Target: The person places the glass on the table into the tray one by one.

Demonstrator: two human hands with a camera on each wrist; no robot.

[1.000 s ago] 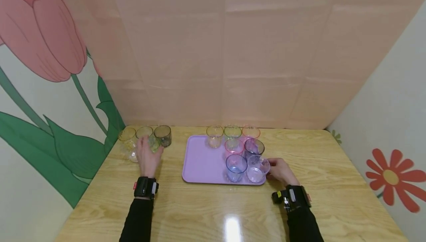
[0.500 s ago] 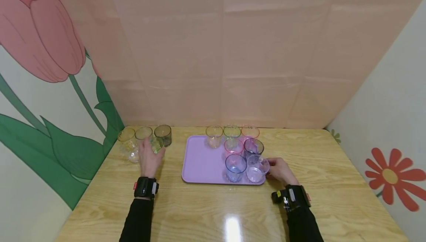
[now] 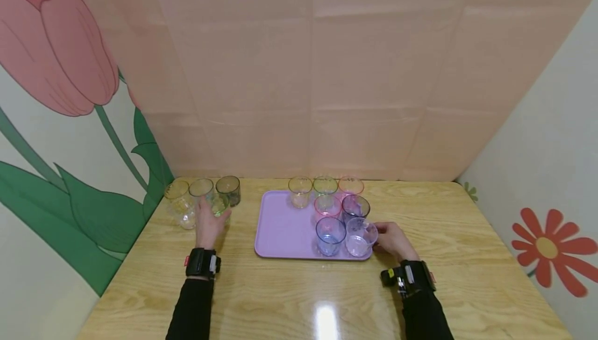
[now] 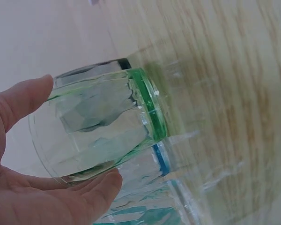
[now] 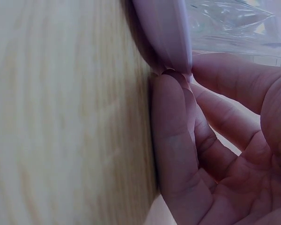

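My left hand (image 3: 208, 226) grips a green-tinted glass (image 4: 152, 105) at the table's left, thumb on one side and fingers on the other. In the left wrist view its thick green base is close to the wood. A grey glass (image 3: 228, 190), a clear-sided glass (image 3: 202, 187) and a yellow glass (image 3: 177, 189) stand close around it. My right hand (image 3: 394, 240) pinches the near right corner of the purple tray (image 3: 285, 226); in the right wrist view the thumb is at the tray rim (image 5: 171, 37) and the fingers are curled beneath. A clear glass (image 3: 358, 244) stands right beside these fingers.
On the tray's right side and along its back stand several tinted glasses, among them a blue glass (image 3: 330, 239), a pink glass (image 3: 327, 206) and a dark purple glass (image 3: 356, 207). A peach-coloured sheet (image 3: 308, 96) hangs behind the table (image 3: 261, 298). Painted walls flank both sides.
My left hand and the green glass have shifted only slightly among the other glasses. The right hand stays at the tray corner, and the glasses on the tray keep their places.
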